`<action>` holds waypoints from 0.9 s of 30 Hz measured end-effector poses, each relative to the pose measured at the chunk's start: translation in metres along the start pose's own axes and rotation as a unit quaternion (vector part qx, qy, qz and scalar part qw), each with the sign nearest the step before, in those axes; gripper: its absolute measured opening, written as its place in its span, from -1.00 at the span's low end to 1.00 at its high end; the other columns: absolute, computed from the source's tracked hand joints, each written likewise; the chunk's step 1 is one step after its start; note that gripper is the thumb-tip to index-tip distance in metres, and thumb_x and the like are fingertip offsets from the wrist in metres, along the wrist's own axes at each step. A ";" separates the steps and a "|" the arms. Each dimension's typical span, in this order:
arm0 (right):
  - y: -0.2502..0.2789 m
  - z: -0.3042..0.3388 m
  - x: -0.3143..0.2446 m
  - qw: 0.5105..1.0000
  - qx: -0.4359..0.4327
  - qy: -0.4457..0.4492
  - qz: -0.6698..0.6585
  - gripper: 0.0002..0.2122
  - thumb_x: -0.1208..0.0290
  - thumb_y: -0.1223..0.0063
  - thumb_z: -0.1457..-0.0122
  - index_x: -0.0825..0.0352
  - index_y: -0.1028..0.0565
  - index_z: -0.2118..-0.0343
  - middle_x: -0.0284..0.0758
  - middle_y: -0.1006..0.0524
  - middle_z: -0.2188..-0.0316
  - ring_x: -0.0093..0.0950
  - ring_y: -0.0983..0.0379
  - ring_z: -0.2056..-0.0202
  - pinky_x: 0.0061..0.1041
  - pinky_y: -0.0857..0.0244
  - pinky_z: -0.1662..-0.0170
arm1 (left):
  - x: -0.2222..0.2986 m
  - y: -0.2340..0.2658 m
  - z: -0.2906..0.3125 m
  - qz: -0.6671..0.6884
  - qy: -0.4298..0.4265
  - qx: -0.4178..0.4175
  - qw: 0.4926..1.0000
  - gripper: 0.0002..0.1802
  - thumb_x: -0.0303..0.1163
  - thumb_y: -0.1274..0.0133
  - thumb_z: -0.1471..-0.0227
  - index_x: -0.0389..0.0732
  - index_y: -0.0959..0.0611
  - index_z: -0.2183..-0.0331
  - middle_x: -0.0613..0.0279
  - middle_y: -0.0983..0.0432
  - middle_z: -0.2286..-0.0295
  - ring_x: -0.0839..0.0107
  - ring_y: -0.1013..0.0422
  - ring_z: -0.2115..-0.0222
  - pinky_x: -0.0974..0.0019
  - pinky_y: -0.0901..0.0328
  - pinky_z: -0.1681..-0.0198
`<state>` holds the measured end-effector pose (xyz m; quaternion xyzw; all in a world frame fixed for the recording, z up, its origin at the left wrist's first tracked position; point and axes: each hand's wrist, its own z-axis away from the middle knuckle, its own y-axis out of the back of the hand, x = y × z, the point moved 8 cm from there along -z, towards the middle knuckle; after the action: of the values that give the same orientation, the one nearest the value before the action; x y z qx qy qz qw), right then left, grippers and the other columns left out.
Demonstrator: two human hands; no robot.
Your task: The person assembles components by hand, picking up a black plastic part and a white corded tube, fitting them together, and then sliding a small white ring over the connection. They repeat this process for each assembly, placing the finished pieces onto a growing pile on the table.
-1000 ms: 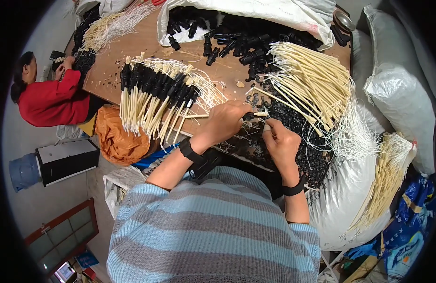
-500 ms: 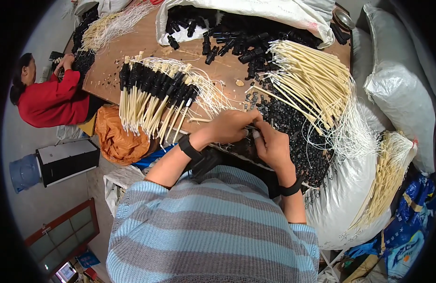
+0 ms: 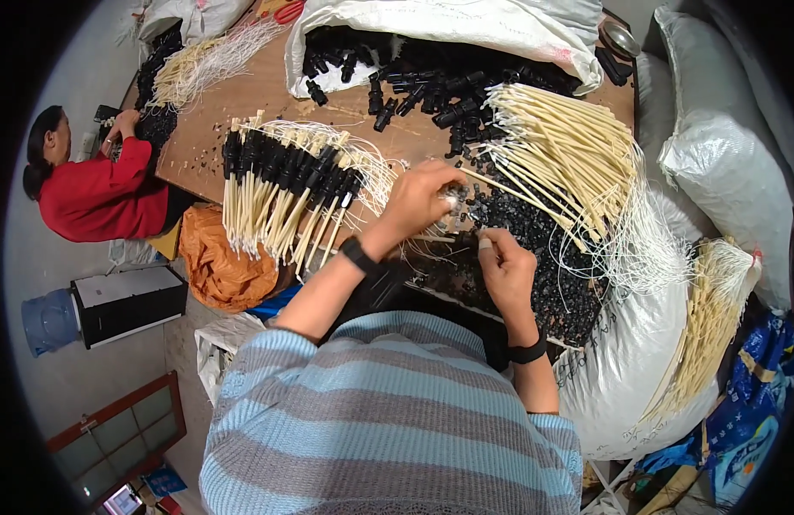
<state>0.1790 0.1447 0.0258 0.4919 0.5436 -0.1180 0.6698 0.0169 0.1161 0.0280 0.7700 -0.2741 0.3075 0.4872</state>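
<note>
My left hand is over the near table edge, its fingers curled above the small black pieces; what they hold, if anything, is too blurred to name. My right hand, with white tape on the thumb, is pinched beside the heap of small black pieces; whatever lies between its fingertips is too small to make out. A row of cream tubes with black connectors and white wires lies left of my left hand. Right and beyond are bare cream tubes with white wires.
A white sack spills black connectors at the back of the table. Full sacks stand at right. A person in red works at the far left, near an orange bag.
My hands were together at the fingertips and are now apart. The left has moved away from me over the black pieces; the right has come slightly nearer and to the right.
</note>
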 end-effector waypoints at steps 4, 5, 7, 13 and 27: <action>0.009 0.003 0.010 1.000 0.014 -0.008 -0.012 -0.91 0.56 -0.07 -0.10 0.37 -0.56 0.33 -0.44 -0.33 0.72 -0.73 -0.17 0.65 -0.67 -0.08 0.57 | -0.031 -0.014 -0.005 -0.122 -0.007 -0.076 0.990 -0.57 -0.63 -0.17 0.36 -0.09 -0.67 0.29 0.22 -0.52 0.34 0.20 -0.43 0.35 0.19 -0.36 0.28; 0.011 0.005 0.012 0.999 0.020 -0.012 -0.026 -0.91 0.56 -0.06 -0.10 0.38 -0.55 0.34 -0.46 -0.33 0.72 -0.74 -0.17 0.65 -0.67 -0.08 0.57 | -0.038 -0.012 -0.003 -0.124 0.013 -0.075 0.989 -0.55 -0.64 -0.16 0.36 -0.09 -0.67 0.28 0.21 -0.53 0.35 0.20 -0.44 0.38 0.18 -0.37 0.29; 0.010 0.005 0.017 0.999 0.013 -0.024 -0.035 -0.92 0.56 -0.06 -0.10 0.39 -0.55 0.35 -0.49 -0.33 0.71 -0.75 -0.16 0.64 -0.69 -0.06 0.57 | -0.044 0.001 0.005 -0.114 0.006 -0.036 0.993 -0.56 -0.67 -0.14 0.31 -0.11 -0.67 0.26 0.19 -0.55 0.35 0.23 -0.46 0.42 0.23 -0.38 0.33; -0.001 -0.001 0.026 0.998 -0.013 -0.041 -0.043 -0.91 0.56 -0.06 -0.10 0.40 -0.54 0.34 -0.48 -0.34 0.71 -0.75 -0.15 0.63 -0.67 -0.06 0.57 | -0.054 0.031 0.016 -0.117 0.165 -0.029 0.979 -0.69 -0.68 -0.13 0.25 -0.23 -0.63 0.33 0.11 -0.56 0.39 0.32 -0.50 0.46 0.33 -0.38 0.38; 0.007 -0.002 0.038 0.983 0.019 -0.167 -0.072 -0.90 0.48 -0.11 -0.15 0.41 -0.55 0.41 -0.62 -0.23 0.72 -0.79 -0.05 0.63 -0.69 0.05 0.58 | 0.017 -0.005 -0.004 -0.035 0.021 0.033 0.999 -0.45 -0.67 -0.10 0.25 -0.13 -0.57 0.10 0.21 -0.53 0.49 0.27 -0.47 0.50 0.28 -0.38 0.41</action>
<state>0.1969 0.1639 -0.0029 0.4376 0.4553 -0.2568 0.7316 0.0311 0.1194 0.0385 0.7880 -0.2262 0.3156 0.4777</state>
